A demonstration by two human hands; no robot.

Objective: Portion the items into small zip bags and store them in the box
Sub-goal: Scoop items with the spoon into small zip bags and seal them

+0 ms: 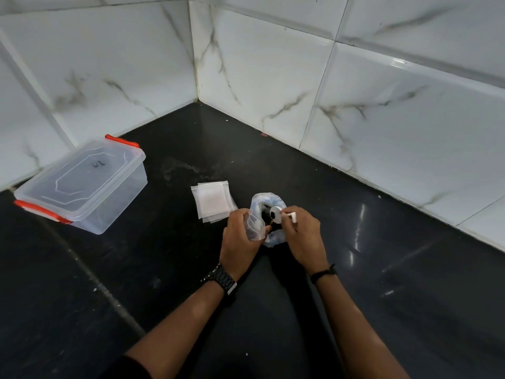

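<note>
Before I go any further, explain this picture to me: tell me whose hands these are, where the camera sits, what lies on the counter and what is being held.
There is no machine here; a person works bare-handed, filmed by a head-worn camera looking down. On the black stone counter stand a clear plastic box with red clips, lid on, and a stack of small clear zip bags. The left hand holds one small open zip bag. The right hand pinches a small white plastic part above a larger, open bluish plastic bag.
</note>
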